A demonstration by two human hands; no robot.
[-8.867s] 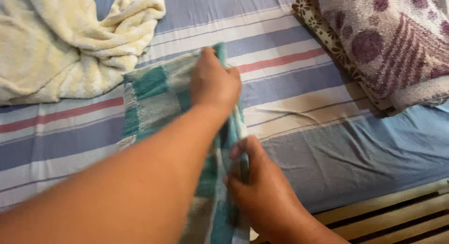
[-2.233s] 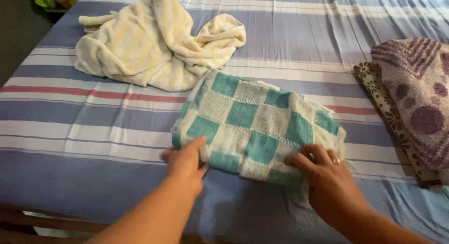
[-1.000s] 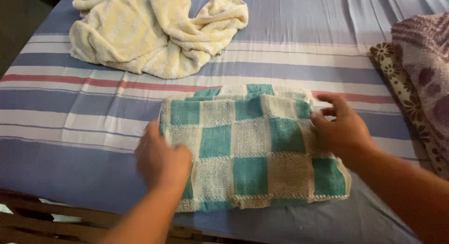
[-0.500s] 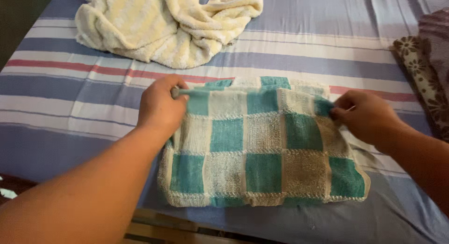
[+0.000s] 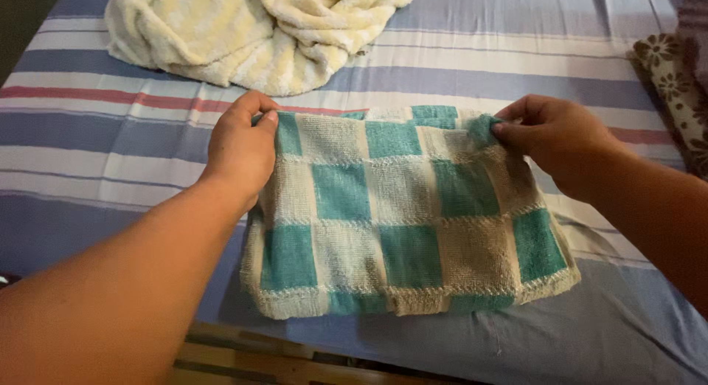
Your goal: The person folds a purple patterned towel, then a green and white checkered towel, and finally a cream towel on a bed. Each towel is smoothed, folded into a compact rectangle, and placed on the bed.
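Observation:
A folded towel (image 5: 398,215) checked in teal and cream lies near the front edge of a bed. My left hand (image 5: 240,149) pinches its far left corner between thumb and fingers. My right hand (image 5: 557,138) pinches its far right corner, and the far edge is lifted slightly off the sheet. The near edge of the towel rests flat on the bed.
The bed sheet (image 5: 457,68) is striped in blue, white and red. A crumpled cream towel (image 5: 251,27) lies at the back left. A patterned brown and purple cloth (image 5: 675,79) sits at the right edge. The wooden bed frame (image 5: 273,359) shows below the front edge.
Both hands moved from the towel's sides to its far corners and took hold of them. The far edge has risen a little and shifted towards me.

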